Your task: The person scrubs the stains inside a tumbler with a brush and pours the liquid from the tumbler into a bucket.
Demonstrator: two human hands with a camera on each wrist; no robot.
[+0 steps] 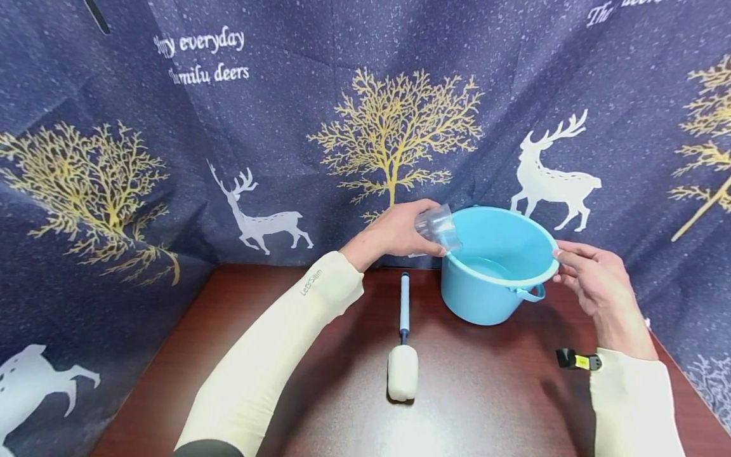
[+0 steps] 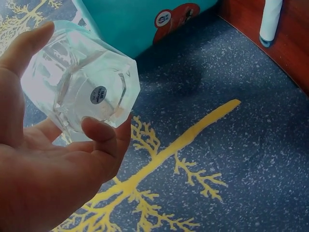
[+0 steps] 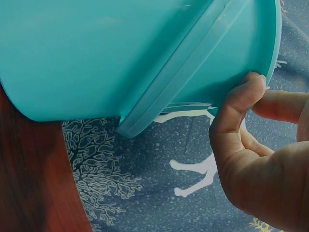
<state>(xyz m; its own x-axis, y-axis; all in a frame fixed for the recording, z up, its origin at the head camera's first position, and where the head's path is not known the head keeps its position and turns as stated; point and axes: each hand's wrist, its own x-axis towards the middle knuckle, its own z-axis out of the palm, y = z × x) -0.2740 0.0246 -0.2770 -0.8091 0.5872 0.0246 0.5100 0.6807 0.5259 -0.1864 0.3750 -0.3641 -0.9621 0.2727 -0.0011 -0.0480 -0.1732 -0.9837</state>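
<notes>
A clear faceted glass (image 1: 438, 227) is in my left hand (image 1: 400, 231), which grips it around its sides at the left rim of the blue bucket (image 1: 478, 299). In the left wrist view the glass (image 2: 82, 77) shows its angular base with a small round dark sticker. My right hand (image 1: 599, 279) pinches the bucket's right rim between thumb and fingers. The right wrist view shows the thumb on the bucket (image 3: 91, 63) near its edge. Some of the fingers of both hands are hidden in the head view.
A sponge-headed brush (image 1: 403, 373) with a light blue handle lies on the dark red wooden table (image 1: 491, 393), left of the bucket. The bucket's carrying handle (image 1: 532, 294) hangs at its front right. Behind the table hangs a dark blue cloth (image 1: 274, 127) with deer and trees.
</notes>
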